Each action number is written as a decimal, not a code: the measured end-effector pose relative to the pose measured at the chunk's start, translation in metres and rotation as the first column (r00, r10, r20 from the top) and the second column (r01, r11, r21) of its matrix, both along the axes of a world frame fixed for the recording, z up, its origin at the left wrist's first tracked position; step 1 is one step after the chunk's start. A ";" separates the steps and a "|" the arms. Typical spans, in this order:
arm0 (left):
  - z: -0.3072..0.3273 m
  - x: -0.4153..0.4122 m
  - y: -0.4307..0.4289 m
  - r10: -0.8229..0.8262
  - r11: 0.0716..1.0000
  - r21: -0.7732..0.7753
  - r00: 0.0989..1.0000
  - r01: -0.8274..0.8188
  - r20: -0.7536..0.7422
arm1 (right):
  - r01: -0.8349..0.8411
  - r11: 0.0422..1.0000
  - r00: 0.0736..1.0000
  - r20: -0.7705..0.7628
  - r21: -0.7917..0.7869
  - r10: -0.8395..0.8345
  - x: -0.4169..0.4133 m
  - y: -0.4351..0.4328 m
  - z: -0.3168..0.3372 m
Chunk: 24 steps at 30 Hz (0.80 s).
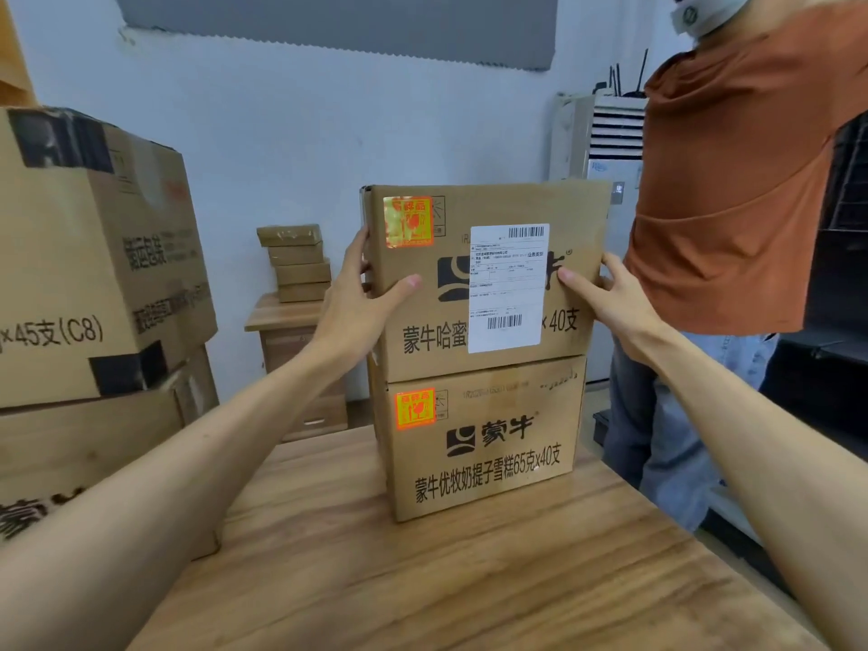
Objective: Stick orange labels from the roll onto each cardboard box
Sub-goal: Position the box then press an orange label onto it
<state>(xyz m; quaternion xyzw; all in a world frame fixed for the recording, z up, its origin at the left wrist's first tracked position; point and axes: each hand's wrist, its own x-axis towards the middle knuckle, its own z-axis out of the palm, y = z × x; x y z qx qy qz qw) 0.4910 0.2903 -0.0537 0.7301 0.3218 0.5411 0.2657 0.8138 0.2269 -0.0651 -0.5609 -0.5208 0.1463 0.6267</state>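
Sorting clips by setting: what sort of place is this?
Probably an office used as a packing room: stacked cartons on a wooden table, one with a shipping label, and a floor air conditioner.

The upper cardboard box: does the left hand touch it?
Touching. The head view shows the left hand gripping the upper cardboard box at its left edge, thumb flat on the front.
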 end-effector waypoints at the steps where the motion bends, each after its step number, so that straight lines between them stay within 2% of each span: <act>1: 0.003 -0.003 -0.003 0.009 1.000 -0.008 1.000 -0.009 -0.013 | 0.054 0.999 0.998 0.033 -0.006 -0.054 -0.005 -0.006 0.003; 3: 0.008 -0.013 -0.009 0.051 0.998 -0.026 0.996 -0.053 -0.067 | 0.240 0.971 0.961 0.139 0.016 -0.240 -0.017 -0.022 0.009; 5: 0.011 -0.031 -0.016 0.128 0.991 -0.002 0.976 -0.130 -0.174 | 0.423 0.899 0.858 0.270 0.114 -0.437 -0.032 -0.037 0.015; 7: 0.014 -0.056 -0.025 0.194 0.981 0.070 0.940 -0.181 -0.280 | 0.471 0.855 0.782 0.346 0.216 -0.518 -0.057 -0.050 0.023; 11: 0.024 -0.117 -0.063 0.383 0.918 0.293 0.788 -0.267 -0.482 | 0.331 0.891 0.725 0.521 0.309 -0.450 -0.134 -0.072 0.033; 15: 0.027 -0.195 -0.102 0.539 0.834 0.429 0.677 -0.347 -0.501 | 0.170 0.939 0.648 0.684 0.300 -0.336 -0.235 -0.085 0.034; 19: 0.027 -0.283 -0.131 0.648 0.759 0.471 0.584 -0.449 -0.488 | 0.066 0.961 0.560 0.787 0.270 -0.260 -0.331 -0.088 0.032; 22: 0.029 -0.340 -0.140 0.680 0.733 0.432 0.554 -0.525 -0.480 | 0.026 0.979 0.553 0.813 0.200 -0.181 -0.389 -0.082 0.032; 24: 0.032 -0.373 -0.141 0.691 0.721 0.396 0.549 -0.568 -0.470 | -0.009 0.985 0.585 0.800 0.171 -0.134 -0.419 -0.075 0.033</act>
